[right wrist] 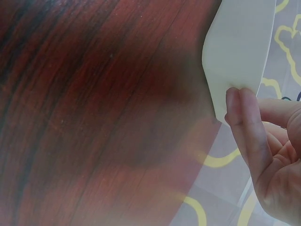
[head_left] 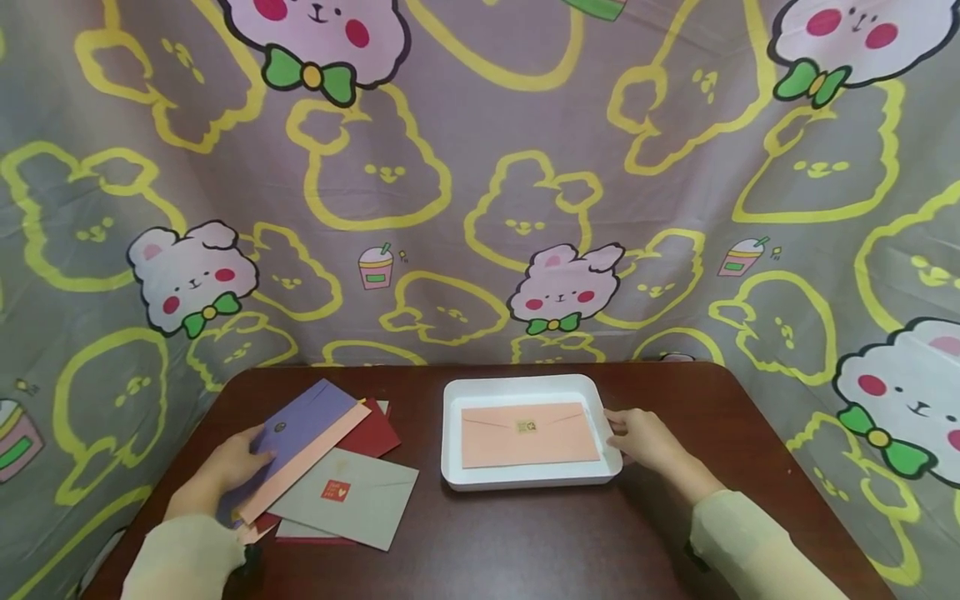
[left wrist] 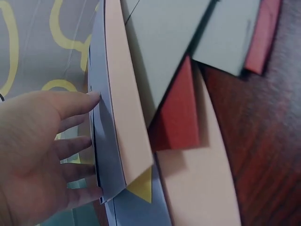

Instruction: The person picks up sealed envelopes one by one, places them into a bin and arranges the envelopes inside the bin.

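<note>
My left hand (head_left: 228, 462) holds a purple envelope (head_left: 311, 412) at its outer edge. In the left wrist view, the thumb lies on its face while the other fingertips go behind the edge. A peach envelope (head_left: 307, 467) shows as a strip along its side. Under and beside these lies a grey envelope (head_left: 360, 496) with a red sticker, partly covered. On the right, my right hand (head_left: 648, 442) grips the end wall of a white tray (head_left: 528, 479), fingers against its outside in the right wrist view. Inside it lies a peach envelope (head_left: 495, 437) with a small gold-green sticker.
A red envelope (head_left: 375, 433) sticks out behind the grey one, and a yellow corner (left wrist: 143, 186) shows beneath the purple and peach ones. The dark wooden table (head_left: 480, 542) ends at a patterned cloth (head_left: 480, 108) hanging behind and at both sides.
</note>
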`<state>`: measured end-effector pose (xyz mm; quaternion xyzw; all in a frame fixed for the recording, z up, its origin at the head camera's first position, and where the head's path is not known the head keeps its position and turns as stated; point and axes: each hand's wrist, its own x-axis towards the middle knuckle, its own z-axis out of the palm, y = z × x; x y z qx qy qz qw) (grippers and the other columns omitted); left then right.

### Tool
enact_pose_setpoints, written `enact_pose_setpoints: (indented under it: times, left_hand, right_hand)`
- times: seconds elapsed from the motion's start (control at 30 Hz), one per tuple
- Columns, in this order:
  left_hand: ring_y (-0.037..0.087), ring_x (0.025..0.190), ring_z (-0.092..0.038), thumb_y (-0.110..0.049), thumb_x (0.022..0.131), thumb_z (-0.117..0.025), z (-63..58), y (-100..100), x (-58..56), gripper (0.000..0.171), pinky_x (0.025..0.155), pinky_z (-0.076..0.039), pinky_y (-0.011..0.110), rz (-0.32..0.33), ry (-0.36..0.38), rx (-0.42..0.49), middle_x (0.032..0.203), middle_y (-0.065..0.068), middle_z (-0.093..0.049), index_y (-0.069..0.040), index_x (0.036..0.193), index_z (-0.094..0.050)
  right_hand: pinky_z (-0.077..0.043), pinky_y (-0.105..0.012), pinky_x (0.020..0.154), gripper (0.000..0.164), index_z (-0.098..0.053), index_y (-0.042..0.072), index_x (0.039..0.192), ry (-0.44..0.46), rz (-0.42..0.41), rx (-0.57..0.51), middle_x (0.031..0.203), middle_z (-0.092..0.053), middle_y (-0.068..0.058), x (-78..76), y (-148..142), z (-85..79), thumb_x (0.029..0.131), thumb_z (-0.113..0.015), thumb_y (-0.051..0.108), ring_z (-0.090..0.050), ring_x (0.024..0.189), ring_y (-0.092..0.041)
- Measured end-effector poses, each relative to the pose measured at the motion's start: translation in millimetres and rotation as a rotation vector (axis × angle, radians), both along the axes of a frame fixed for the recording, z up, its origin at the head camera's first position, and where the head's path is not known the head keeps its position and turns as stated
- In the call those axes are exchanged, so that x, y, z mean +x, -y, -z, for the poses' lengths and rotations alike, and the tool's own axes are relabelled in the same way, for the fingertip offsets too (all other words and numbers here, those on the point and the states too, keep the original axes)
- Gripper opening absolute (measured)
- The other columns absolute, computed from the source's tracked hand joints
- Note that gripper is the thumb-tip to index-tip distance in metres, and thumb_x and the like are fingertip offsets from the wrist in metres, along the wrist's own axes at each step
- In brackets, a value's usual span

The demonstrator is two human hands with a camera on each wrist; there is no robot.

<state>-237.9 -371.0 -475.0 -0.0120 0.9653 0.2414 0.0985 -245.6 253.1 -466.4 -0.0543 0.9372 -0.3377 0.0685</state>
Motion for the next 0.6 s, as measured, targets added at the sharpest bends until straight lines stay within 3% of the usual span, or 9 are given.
enact_pose_setpoints:
  times: [0.17,0.6]
  left_hand:
    - [0.067,0.127,-0.036,-0.015,0.099,-0.062,3.8,-0.6,3.8,0.066,0.103,-0.035,0.072,0.009,-0.028,-0.004,0.138,0.050,-0.036,0.025,0.142,-0.031]
    - [0.066,0.124,-0.041,-0.012,0.095,-0.067,1.6,-16.2,11.0,0.055,0.100,-0.038,0.071,0.085,-0.108,-0.068,0.135,0.050,-0.040,0.021,0.135,-0.047]
  right_hand:
    - [-0.058,-0.031,0.054,0.049,-0.056,-0.016,0.134,-0.005,-0.010,0.007,0.117,-0.066,-0.034,-0.6,-0.7,0.7,0.089,-0.072,-0.006,-0.073,0.085,-0.027]
    - [-0.059,-0.031,0.054,0.048,-0.056,-0.016,0.135,-0.009,-0.016,0.008,0.116,-0.066,-0.034,0.2,0.8,0.2,0.090,-0.072,-0.006,-0.072,0.099,-0.035]
